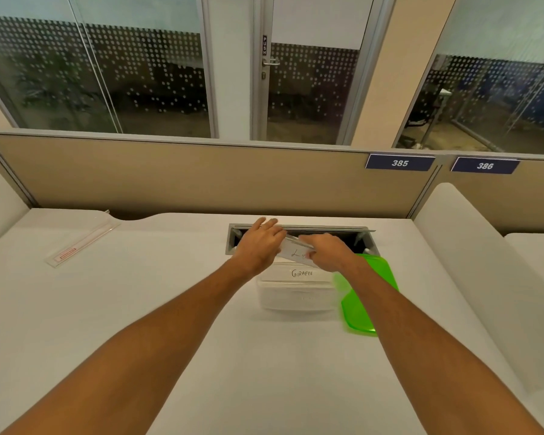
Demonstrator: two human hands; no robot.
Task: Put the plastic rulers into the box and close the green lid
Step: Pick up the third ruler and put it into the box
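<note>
A clear plastic box [296, 295] stands open on the white desk, with a ruler marked "GIRAFEE" lying inside. Both hands hold another clear plastic ruler [293, 251], with handwriting on it, tilted just above the box's far edge. My left hand [258, 246] grips its left end and my right hand [325, 251] its right end. The green lid [363, 296] leans against the box's right side, partly hidden by my right forearm. A third clear ruler with a red label [82, 238] lies on the desk at the far left.
A rectangular cable slot [299, 235] is cut into the desk just behind the box. A beige partition [201, 180] with number plates 385 and 386 closes off the back. White side dividers stand at left and right.
</note>
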